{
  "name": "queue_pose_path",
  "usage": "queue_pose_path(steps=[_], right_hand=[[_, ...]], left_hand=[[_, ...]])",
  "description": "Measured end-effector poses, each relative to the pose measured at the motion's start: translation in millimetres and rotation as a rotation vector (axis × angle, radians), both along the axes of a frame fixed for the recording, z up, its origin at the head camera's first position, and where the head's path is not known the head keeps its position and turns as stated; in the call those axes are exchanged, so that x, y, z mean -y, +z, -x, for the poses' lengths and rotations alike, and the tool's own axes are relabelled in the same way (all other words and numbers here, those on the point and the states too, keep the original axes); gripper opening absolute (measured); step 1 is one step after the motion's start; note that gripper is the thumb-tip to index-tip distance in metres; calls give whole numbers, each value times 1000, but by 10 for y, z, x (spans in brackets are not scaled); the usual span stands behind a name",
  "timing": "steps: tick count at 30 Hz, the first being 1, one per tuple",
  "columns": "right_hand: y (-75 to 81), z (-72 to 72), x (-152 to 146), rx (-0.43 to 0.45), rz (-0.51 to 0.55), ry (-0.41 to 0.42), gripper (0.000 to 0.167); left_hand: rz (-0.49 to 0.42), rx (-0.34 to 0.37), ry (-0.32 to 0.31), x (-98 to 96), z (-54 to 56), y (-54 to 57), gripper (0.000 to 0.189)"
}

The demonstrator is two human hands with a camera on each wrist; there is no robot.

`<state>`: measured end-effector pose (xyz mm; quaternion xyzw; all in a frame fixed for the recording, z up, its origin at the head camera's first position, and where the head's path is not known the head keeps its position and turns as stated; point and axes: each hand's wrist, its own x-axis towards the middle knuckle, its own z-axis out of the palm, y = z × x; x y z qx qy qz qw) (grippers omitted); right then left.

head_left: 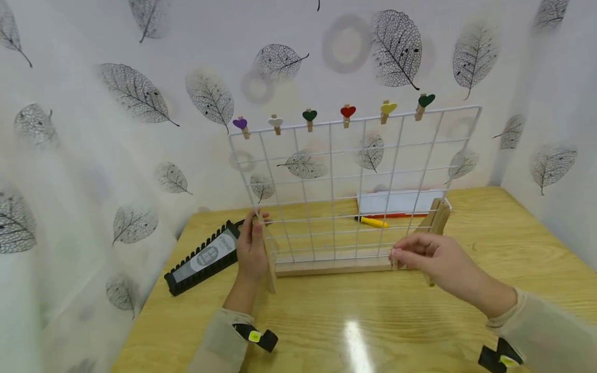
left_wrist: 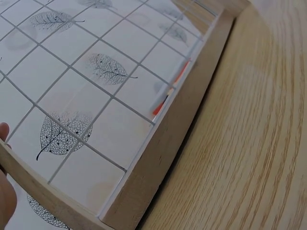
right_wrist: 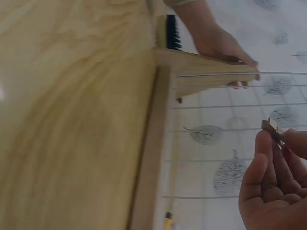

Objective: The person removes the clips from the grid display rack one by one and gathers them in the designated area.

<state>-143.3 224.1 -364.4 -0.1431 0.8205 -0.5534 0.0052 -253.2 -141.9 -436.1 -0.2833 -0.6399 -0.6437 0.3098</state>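
Note:
A white wire grid (head_left: 331,181) stands in a wooden base (head_left: 333,267) with wooden side pieces. My left hand (head_left: 253,251) grips the left side piece (head_left: 268,256), its thumb on the near side. Near the grid's lower right, my right hand (head_left: 431,254) pinches a small wooden clothespin (right_wrist: 272,129) between thumb and fingers; whether it bears a heart is hidden. Along the grid's top wire sit several heart clothespins: purple (head_left: 240,124), white (head_left: 276,123), green (head_left: 310,118), red (head_left: 347,113), yellow (head_left: 387,110) and another green (head_left: 424,102).
On the table's left lies a black and grey toothed rack (head_left: 212,257), close to my left hand. Behind the grid are a yellow tool (head_left: 373,222) with a dark tip and a white, red-edged flat item (head_left: 396,203). Leaf-patterned cloth (head_left: 140,171) hangs around the table (head_left: 326,321).

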Motion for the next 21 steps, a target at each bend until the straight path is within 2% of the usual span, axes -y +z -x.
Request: queue_pose_path(steps=[4,8,13,17,21], right_hand=[[-404,44,49,164,-42,88,27],[-645,69,78,253,-70,127,28],[-779,40,102,264,-84,152,21],[-824,38,108,265,-124,148,19],[-854,60,105,225,-170,160,16]], left_hand=[[-8,3,-12,-2,10,1,38],[-4,40,7,0,-8,-1,38],[17,71,29,4,-44,-3,38],[24,70,11,0,-47,7,38],[20,69,17,-13,-37,23,40]])
